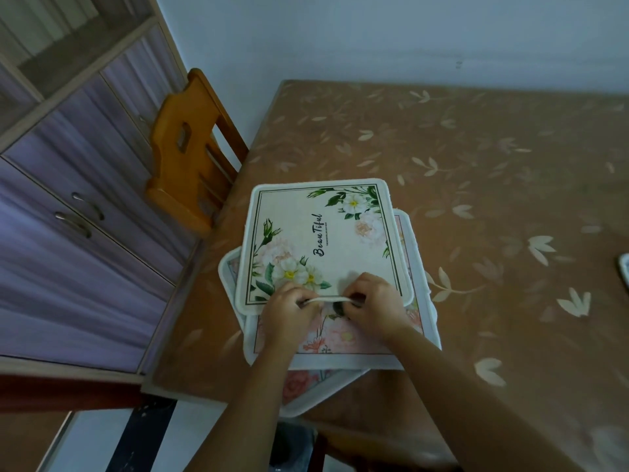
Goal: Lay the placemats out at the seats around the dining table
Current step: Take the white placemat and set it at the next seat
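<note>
A stack of floral placemats lies near the front left corner of the dining table (476, 185). The top placemat (323, 233) is cream with white flowers and the word "Beautiful". Under it sits a pink-flowered placemat (340, 338), and another one (306, 386) pokes out at the table's front edge. My left hand (289, 308) and my right hand (374, 304) both pinch the near edge of the top placemat, which is lifted slightly between my fingers.
An orange wooden chair (183, 158) is tucked in at the table's left side. A cabinet with purple doors (68, 199) stands further left. A white object (624, 270) is cut off at the table's right edge. A chair back (374, 444) shows below my arms.
</note>
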`<state>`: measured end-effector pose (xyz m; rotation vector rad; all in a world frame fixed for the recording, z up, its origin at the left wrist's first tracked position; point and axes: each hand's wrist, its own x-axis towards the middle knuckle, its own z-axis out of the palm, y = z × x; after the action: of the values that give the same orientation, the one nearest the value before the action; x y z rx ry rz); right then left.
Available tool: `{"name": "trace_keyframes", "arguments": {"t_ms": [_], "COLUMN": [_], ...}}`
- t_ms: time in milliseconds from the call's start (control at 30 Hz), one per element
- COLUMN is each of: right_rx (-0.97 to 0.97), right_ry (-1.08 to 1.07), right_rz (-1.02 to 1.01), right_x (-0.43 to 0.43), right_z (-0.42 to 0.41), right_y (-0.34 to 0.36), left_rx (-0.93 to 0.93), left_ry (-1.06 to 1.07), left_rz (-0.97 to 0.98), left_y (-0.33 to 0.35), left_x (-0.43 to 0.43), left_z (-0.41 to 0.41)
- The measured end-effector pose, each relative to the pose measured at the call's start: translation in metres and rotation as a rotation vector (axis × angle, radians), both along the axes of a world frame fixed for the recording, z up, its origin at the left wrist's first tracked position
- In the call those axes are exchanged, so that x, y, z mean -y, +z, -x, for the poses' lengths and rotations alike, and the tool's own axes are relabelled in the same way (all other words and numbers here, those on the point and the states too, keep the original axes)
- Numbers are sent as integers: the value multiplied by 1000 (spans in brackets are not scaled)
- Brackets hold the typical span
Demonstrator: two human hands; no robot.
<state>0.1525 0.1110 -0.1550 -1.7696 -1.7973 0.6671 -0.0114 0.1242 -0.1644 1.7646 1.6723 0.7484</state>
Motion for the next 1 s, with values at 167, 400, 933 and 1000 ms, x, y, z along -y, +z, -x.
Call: {"name": "trace_keyframes", "arguments": {"t_ms": [167,400,933,1000], "right_rx": [-12,-27,80,112], "right_ry": [60,126,-66,-105], "right_rz": [140,287,-210,-274], "right_x": [47,116,233,259], "right_z": [-6,-21,-77,-90], "right_y": [10,38,178,194], "left_rx": [-7,7,128,128], "left_ry": [-27,-197,-337,-388], "left_rz": [88,207,-122,-170], "left_y": [3,26,166,184], "left_x": [54,117,185,200], "left_z": [4,4,-65,-82]}}
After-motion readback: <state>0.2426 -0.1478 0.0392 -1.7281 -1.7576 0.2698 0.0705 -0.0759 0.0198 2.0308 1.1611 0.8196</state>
